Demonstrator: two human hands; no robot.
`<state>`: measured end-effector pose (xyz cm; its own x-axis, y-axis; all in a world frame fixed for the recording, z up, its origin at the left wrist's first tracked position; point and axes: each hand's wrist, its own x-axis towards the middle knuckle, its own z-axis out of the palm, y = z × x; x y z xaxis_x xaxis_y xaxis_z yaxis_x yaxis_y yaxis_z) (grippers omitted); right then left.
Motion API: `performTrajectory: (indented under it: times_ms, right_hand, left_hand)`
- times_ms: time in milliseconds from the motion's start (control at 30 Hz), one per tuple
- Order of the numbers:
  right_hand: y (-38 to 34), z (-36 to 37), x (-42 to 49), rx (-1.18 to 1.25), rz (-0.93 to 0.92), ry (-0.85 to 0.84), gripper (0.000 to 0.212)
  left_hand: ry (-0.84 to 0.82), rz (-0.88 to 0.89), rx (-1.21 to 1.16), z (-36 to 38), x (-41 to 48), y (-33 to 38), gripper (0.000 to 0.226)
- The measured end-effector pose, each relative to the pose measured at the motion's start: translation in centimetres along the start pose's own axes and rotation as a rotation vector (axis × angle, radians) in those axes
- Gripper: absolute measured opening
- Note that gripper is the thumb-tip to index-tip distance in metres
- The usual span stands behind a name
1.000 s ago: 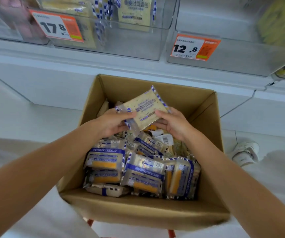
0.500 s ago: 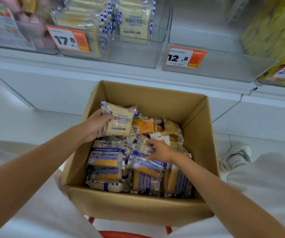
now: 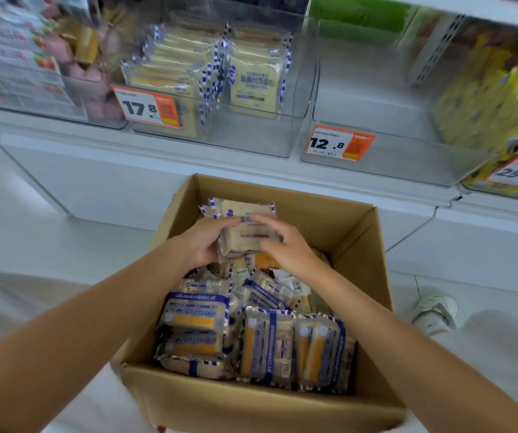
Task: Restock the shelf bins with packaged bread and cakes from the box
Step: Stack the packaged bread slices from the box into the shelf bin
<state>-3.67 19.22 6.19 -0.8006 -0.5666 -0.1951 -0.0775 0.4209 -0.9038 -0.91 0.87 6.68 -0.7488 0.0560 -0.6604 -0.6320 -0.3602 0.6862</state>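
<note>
Shelf bin [image 3: 251,139]: bread [image 3: 253,85]; box [image 3: 323,220]: cakes [image 3: 195,317]; left hand [image 3: 201,242], right hand [image 3: 286,245] holding pack [image 3: 245,210].

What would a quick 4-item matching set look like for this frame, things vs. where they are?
Things:
1. bread packets
2. 17.8 price tag
3. white shoe
4. orange-filled cake packs

Places:
a. on the floor, right of the box
b. on the front of the clear bin stocked with bread
c. gripped by the left hand and right hand over the box's far end
d. lying in the near part of the box

Pairs: 1-c, 2-b, 3-a, 4-d
</note>
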Motion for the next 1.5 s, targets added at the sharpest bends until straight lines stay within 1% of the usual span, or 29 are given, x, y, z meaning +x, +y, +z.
performTrajectory:
  times_ms: [33,67,100,133,167,200,267,300,367,433,500,533,633,700,800,867,900,933,967,1000,1067,1133,1200,1233,1300,1367,1400,1467,1500]
  right_hand:
    - [-0.1,-0.4,0.2,0.049,0.050,0.096,0.060]
    - [-0.2,-0.9,0.5,0.087,0.116,0.163,0.072]
    - [-0.5,-1.4,0.7,0.147,0.203,0.172,0.089]
    - [-0.7,-1.9,1.0,0.238,0.288,0.135,0.100]
    - [-1.1,-2.4,1.2,0.335,0.331,0.068,0.098]
    - [-1.7,-2.8,1.4,0.392,0.327,0.008,0.089]
    - [-3.5,-3.6,1.7,0.343,0.262,-0.025,0.068]
    - [-4.7,-3.9,1.9,0.306,0.230,0.011,0.064]
    - [-7.6,-4.7,2.5,0.219,0.155,0.156,0.065]
    - [-10.9,-5.6,3.3,0.144,0.034,0.307,0.059]
    - [-13.6,-6.6,4.4,0.133,-0.097,0.419,0.055]
    - [-14.7,-7.0,5.1,0.123,-0.147,0.462,0.054]
    - [-16.9,-8.1,8.5,0.094,-0.199,0.565,0.052]
    - [-17.2,-8.9,11.3,0.094,-0.189,0.619,0.055]
    - [-16.7,-10.0,15.3,0.079,-0.151,0.696,0.060]
    - [-15.8,-10.3,17.7,0.111,-0.061,0.686,0.061]
    - [-15.3,-10.4,18.7,0.093,0.025,0.645,0.063]
    - [-14.9,-10.3,19.4,0.024,0.129,0.572,0.068]
    - [-14.6,-10.2,20.0,-0.039,0.224,0.490,0.078]
    - [-14.4,-10.2,20.6,-0.077,0.293,0.420,0.089]
    - [-14.6,-10.5,21.9,-0.113,0.363,0.368,0.103]
    - [-14.6,-10.6,23.3,-0.098,0.361,0.407,0.099]
    - [-13.9,-10.5,24.3,-0.036,0.294,0.518,0.070]
    - [-13.4,-10.4,24.5,-0.018,0.249,0.587,0.061]
    - [-12.8,-10.5,24.7,0.030,0.177,0.658,0.057]
    - [-12.6,-10.6,24.7,0.058,0.192,0.619,0.066]
    - [-12.6,-10.7,24.5,0.055,0.209,0.592,0.079]
    - [-12.5,-10.7,24.2,0.008,0.202,0.563,0.109]
    - [-12.5,-10.7,24.1,-0.046,0.180,0.539,0.114]
  left_hand:
    - [-0.012,0.009,-0.008,-0.2,-0.2,0.2,0.037]
    - [-0.040,0.023,-0.012,-0.5,-0.3,0.5,0.036]
    - [-0.075,0.040,-0.018,-0.7,-0.7,1.0,0.036]
    - [-0.114,0.063,-0.014,-0.9,-1.1,1.6,0.035]
    - [-0.153,0.091,0.005,-0.9,-1.6,2.3,0.033]
    - [-0.171,0.128,0.045,-1.0,-1.9,3.0,0.032]
    - [-0.123,0.241,0.177,-1.0,-2.7,4.8,0.034]
    - [-0.055,0.324,0.254,-1.0,-3.0,5.9,0.040]
    - [0.137,0.518,0.390,-0.7,-3.9,8.4,0.053]
    - [0.241,0.679,0.452,0.0,-5.0,11.6,0.051]
    - [0.243,0.804,0.464,0.8,-5.6,15.0,0.042]
    - [0.245,0.846,0.461,1.0,-5.4,16.6,0.046]
    - [0.298,0.928,0.498,1.0,-3.4,20.8,0.073]
    - [0.324,0.967,0.582,0.8,-1.3,23.1,0.076]
    - [0.351,0.975,0.707,0.9,2.1,26.4,0.075]
    - [0.338,0.918,0.890,0.7,4.4,28.2,0.073]
    - [0.331,0.870,1.043,0.4,5.5,28.8,0.064]
    - [0.342,0.820,1.195,0.0,6.6,29.1,0.048]
    - [0.371,0.789,1.327,-0.6,7.5,29.3,0.031]
    - [0.405,0.763,1.414,-1.1,8.3,29.3,0.021]
    - [0.438,0.750,1.470,-1.5,9.2,29.5,0.022]
    - [0.424,0.739,1.525,-1.5,9.5,30.0,0.037]
    - [0.383,0.698,1.601,-1.4,9.5,30.5,0.064]
    - [0.382,0.677,1.638,-1.4,9.4,30.6,0.073]
    - [0.452,0.689,1.700,-1.4,9.2,30.6,0.073]
    - [0.578,0.783,1.730,-1.3,9.1,30.2,0.058]
    - [0.631,0.825,1.724,-1.3,9.2,29.9,0.052]
    - [0.650,0.855,1.721,-1.2,9.3,29.4,0.048]
    - [0.620,0.837,1.737,-1.2,9.2,29.2,0.052]
